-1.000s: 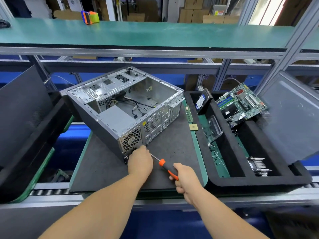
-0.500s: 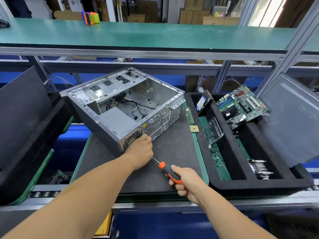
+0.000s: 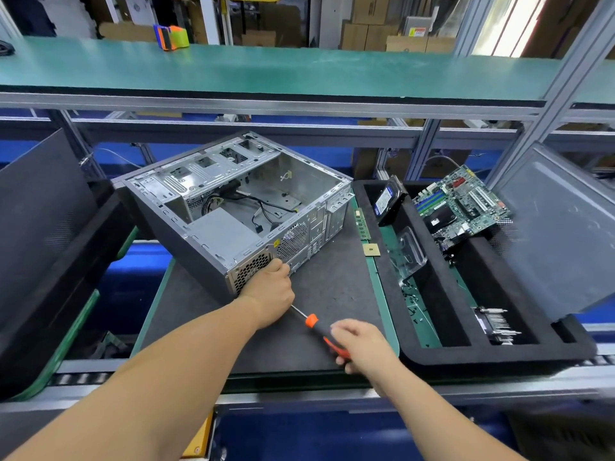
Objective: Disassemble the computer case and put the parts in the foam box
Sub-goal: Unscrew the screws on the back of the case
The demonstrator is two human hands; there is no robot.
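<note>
Orange-handled screwdriver (image 3: pixel 319 331) gripped in right hand (image 3: pixel 361 344), tip hidden under left hand (image 3: pixel 271 289), whose fingers press on case (image 3: pixel 233 207) rear corner; foam box (image 3: pixel 466 356) sits just right of right hand.

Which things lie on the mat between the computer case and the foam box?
In the head view, a green memory stick and a small square chip lie between the computer case and the foam box.

A long green shelf (image 3: pixel 299 71) on grey aluminium framing (image 3: pixel 565 78) spans the scene, an orange-and-green tape dispenser (image 3: pixel 171 36) resting on it. Behind it stand stacked cardboard boxes (image 3: pixel 369 24) (daylight glares at upper right). Blue panels (image 3: pixel 332 154) show beneath.
</note>
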